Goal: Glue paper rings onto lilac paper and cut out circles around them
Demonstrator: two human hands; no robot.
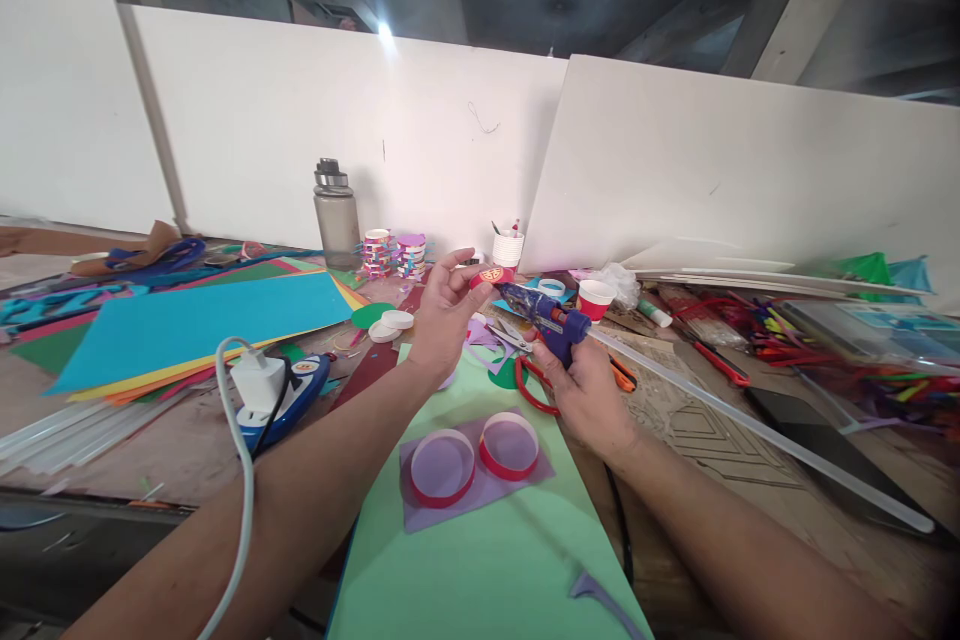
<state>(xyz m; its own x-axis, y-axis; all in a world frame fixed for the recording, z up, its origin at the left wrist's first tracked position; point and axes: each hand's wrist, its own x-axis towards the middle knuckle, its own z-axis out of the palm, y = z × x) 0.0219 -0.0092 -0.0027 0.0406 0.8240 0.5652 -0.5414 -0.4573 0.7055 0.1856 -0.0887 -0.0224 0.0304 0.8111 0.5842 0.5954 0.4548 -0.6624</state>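
From the head camera, the left hand [444, 312] is raised over the table [187, 440], its thumb and fingertips pinching a small red piece [491, 276] with a gold mark, held up at working height so its edge faces the tool. The right hand [589, 390] has its fingers wrapped tight round the grip of a blue glue gun [547, 317], whose nozzle points left and nearly touches the red piece; whether it touches I cannot tell. A long clear glue stick [750, 425] trails from the back of the gun out across the table to the right.

Just below the hands lies a green sheet [487, 560], and on it a purple scrap [480, 480] bearing two red rings [474, 455] side by side, near enough to reach. Red-handled scissors [525, 365] rest under the gun. To the left a white plug [257, 382] sits in a power strip [296, 398], beside stacked coloured paper [195, 320]. A grey bottle [337, 216] stands by the white boards [315, 130] at the back.
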